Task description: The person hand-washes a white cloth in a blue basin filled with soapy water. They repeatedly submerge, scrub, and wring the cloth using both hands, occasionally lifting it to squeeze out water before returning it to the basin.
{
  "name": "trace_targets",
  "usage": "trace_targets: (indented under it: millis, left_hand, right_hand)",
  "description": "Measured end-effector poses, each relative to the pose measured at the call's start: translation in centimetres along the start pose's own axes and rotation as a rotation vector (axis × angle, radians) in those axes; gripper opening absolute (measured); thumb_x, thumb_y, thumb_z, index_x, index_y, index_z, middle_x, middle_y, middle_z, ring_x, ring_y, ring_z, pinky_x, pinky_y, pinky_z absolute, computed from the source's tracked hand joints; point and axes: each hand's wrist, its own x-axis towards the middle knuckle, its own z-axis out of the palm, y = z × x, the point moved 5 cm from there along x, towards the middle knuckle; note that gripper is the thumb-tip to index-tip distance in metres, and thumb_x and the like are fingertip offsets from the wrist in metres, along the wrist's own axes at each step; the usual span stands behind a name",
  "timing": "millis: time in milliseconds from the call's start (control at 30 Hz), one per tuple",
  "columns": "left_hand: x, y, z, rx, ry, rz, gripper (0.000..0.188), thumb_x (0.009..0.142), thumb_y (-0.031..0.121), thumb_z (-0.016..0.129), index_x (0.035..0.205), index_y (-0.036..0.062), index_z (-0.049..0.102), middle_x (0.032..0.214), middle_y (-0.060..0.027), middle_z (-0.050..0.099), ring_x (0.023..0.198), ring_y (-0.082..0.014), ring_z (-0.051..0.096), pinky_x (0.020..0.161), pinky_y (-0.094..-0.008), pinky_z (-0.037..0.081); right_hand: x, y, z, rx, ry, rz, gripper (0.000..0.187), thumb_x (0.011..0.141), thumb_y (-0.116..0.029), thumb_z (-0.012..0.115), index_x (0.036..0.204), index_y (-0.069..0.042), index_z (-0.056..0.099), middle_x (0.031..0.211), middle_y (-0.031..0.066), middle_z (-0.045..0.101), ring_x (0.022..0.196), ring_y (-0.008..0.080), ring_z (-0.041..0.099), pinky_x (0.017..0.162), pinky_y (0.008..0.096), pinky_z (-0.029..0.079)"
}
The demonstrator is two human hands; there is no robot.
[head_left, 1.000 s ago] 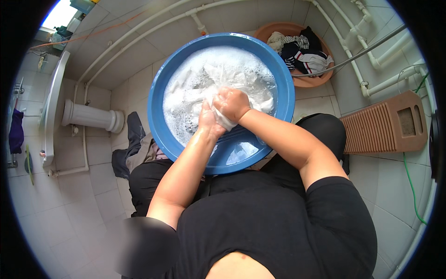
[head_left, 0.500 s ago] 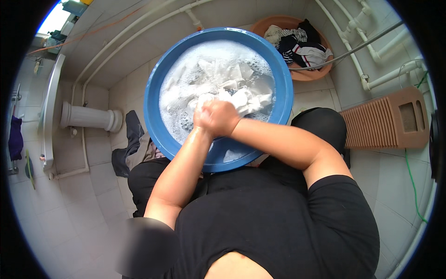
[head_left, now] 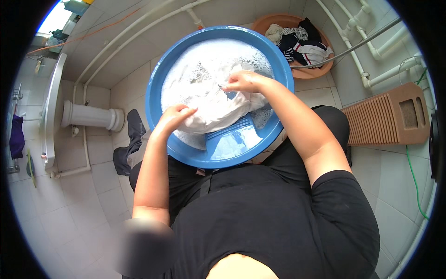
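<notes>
A soaked white garment (head_left: 209,111) lies spread in a blue basin (head_left: 155,69) of sudsy water, its near edge over the ridged washboard built into the basin's near side (head_left: 234,139). At the cloth's left edge, my left hand (head_left: 174,120) holds it between thumb and fingers. My right hand (head_left: 246,82) pinches the cloth farther back and to the right, fingers bent together. The two hands are apart, with the fabric stretched between them. Foam hides part of the cloth.
Behind the basin on the right, an orange-brown tub (head_left: 318,72) holds dark and striped clothes. A brown washboard (head_left: 385,116) stands at my right. Dark clothing (head_left: 132,139) lies on the floor left of the basin, near a white pedestal (head_left: 93,116). A grey hose (head_left: 353,51) crosses the tub.
My hands were clasped together over the bunched white garment; now they have separated, left hand leftward, right hand back and right. The garment is spread wider, and the built-in washboard shows more.
</notes>
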Motion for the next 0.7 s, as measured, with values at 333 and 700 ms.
trace_targets:
  millis: [333, 700]
  left_hand:
    - [0.0, 5.1, 6.2, 0.348, -0.031, 0.29, 0.043, 0.068, 0.026, 0.071, 0.104, 0.0038, 0.061, 0.097, -0.0148, 0.063, 0.086, -0.0255, 0.061, 0.076, -0.0343, 0.047]
    - [4.3, 1.3, 6.1, -1.965, -0.285, 0.102, 0.056, 0.089, 0.036, 0.033, 0.128, -0.0031, 0.038, 0.13, -0.0219, 0.043, 0.122, -0.0379, 0.038, 0.104, -0.0514, 0.026]
  right_hand:
    - [-2.4, -2.1, -1.5, 0.145, 0.124, -0.175, 0.052, 0.074, -0.049, 0.064, 0.098, -0.003, 0.063, 0.096, 0.0121, 0.064, 0.09, 0.0226, 0.059, 0.08, 0.0338, 0.045]
    - [0.0, 3.8, 2.6, -0.283, -0.005, 0.171, 0.066, 0.068, -0.056, 0.066, 0.107, -0.003, 0.059, 0.105, 0.0176, 0.061, 0.099, 0.0294, 0.057, 0.085, 0.0348, 0.044]
